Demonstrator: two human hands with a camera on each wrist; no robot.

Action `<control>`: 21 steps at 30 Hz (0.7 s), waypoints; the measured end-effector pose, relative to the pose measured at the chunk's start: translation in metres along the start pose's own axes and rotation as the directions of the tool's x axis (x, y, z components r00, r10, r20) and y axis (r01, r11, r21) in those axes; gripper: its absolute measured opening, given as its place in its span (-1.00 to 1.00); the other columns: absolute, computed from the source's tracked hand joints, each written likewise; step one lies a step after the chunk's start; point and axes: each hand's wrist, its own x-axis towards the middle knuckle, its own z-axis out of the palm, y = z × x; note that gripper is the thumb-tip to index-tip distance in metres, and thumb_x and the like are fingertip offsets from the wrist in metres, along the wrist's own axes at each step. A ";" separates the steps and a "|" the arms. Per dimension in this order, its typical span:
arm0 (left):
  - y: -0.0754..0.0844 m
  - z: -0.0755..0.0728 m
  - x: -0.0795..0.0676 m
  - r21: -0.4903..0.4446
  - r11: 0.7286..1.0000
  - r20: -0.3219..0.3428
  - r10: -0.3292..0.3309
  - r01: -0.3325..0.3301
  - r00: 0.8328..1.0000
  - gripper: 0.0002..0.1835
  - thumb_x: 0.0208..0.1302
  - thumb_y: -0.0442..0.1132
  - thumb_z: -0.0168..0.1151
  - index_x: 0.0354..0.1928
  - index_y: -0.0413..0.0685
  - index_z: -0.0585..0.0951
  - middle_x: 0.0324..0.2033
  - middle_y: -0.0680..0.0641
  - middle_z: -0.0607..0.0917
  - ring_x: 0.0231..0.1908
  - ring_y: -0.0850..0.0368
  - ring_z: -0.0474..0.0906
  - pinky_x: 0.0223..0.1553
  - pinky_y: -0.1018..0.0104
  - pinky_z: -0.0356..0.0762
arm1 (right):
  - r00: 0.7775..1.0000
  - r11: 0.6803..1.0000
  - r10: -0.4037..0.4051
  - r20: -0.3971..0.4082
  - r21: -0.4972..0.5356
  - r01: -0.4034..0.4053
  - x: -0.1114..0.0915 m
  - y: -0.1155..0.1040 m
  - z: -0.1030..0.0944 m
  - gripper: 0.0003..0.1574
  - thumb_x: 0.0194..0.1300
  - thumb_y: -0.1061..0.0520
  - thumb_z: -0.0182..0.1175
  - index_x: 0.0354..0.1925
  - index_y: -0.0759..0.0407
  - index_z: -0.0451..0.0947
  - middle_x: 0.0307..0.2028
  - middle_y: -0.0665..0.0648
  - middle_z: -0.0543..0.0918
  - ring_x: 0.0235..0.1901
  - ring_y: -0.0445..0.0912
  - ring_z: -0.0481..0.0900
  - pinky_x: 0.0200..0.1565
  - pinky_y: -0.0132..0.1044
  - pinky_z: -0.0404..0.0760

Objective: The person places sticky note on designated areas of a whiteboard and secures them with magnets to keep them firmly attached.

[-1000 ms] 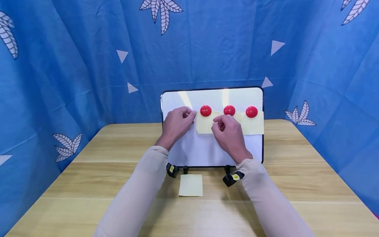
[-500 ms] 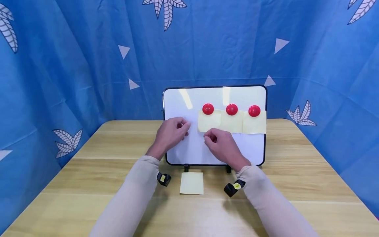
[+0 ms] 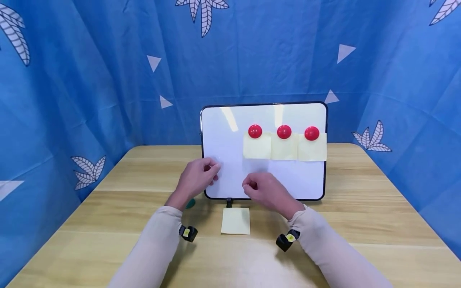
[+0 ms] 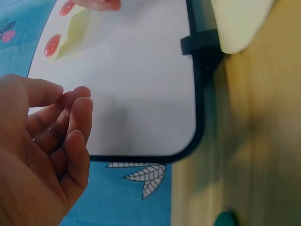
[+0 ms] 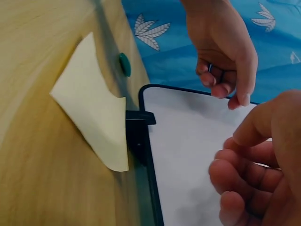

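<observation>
My left hand [image 3: 195, 178] hovers before the lower left of a framed whiteboard [image 3: 225, 148], its fingers loosely curled around nothing. To its right, my right hand [image 3: 268, 190] is low in front of the board, also loosely curled; no object shows between its fingers [image 5: 225, 174]. Three pale yellow sticky notes hang side by side on the board's right half: a left one [image 3: 257, 149], a middle one [image 3: 284, 150] and a right one [image 3: 312, 151]. A round red magnet [image 3: 255, 131] sits on each top edge. Another sticky note [image 3: 235, 221] lies on the table before the board.
Black feet [image 3: 229, 203] hold the whiteboard upright on the wooden table [image 3: 108, 236]. A green round piece [image 5: 124, 64] lies near the board's left end, partly hidden by my left wrist in the head view. A blue patterned curtain [image 3: 252, 60] hangs behind.
Both hands have come down and back from the notes, the left one also moving left. The middle magnet and note, earlier partly covered by the right hand, are now in full view.
</observation>
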 end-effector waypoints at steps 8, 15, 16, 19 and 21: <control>-0.018 -0.002 -0.008 0.004 0.999 -0.010 0.034 -0.034 0.999 -0.71 0.44 0.05 0.16 -0.36 0.06 0.66 -0.49 0.04 0.68 -0.46 0.05 0.59 -0.34 0.13 0.51 | 0.993 0.995 -0.053 0.102 -0.074 0.061 -0.002 0.000 0.003 -0.80 0.28 0.20 0.15 -0.43 0.01 0.65 -0.58 -0.16 0.50 -0.49 -0.22 0.45 -0.36 -0.31 0.50; -0.032 -0.004 -0.013 -0.020 1.000 -0.007 0.007 -0.007 1.000 -0.68 0.43 0.07 0.17 -0.35 0.04 0.67 -0.49 -0.01 0.68 -0.46 0.02 0.59 -0.34 0.13 0.49 | 0.974 0.976 -0.118 0.194 -0.157 0.150 -0.004 0.002 0.009 -0.82 0.31 0.16 0.17 -0.38 -0.02 0.67 -0.52 -0.22 0.53 -0.45 -0.27 0.46 -0.31 -0.36 0.50; -0.035 -0.004 -0.014 -0.036 0.999 -0.006 -0.007 0.007 1.000 -0.68 0.44 0.08 0.17 -0.34 0.03 0.67 -0.47 -0.02 0.68 -0.45 0.01 0.60 -0.32 0.13 0.50 | 0.971 0.975 -0.124 0.203 -0.158 0.157 -0.005 0.002 0.010 -0.83 0.31 0.17 0.17 -0.37 -0.01 0.68 -0.51 -0.22 0.54 -0.45 -0.27 0.46 -0.30 -0.36 0.50; -0.045 -0.007 -0.016 -0.089 0.994 -0.005 -0.063 0.062 0.998 -0.67 0.45 0.08 0.17 -0.28 -0.01 0.67 -0.42 -0.03 0.69 -0.41 -0.01 0.63 -0.26 0.12 0.53 | 0.965 0.974 -0.123 0.233 -0.159 0.163 -0.006 0.001 0.011 -0.84 0.29 0.20 0.19 -0.35 0.03 0.70 -0.50 -0.20 0.56 -0.46 -0.25 0.47 -0.31 -0.34 0.50; -0.052 -0.009 -0.017 -0.113 0.990 0.000 -0.088 0.087 0.996 -0.66 0.47 0.05 0.16 -0.26 -0.06 0.66 -0.40 -0.05 0.69 -0.40 0.01 0.63 -0.22 0.12 0.53 | 0.960 0.975 -0.107 0.259 -0.164 0.153 -0.007 0.000 0.011 -0.84 0.29 0.20 0.20 -0.34 0.03 0.71 -0.51 -0.18 0.56 -0.46 -0.23 0.47 -0.30 -0.33 0.50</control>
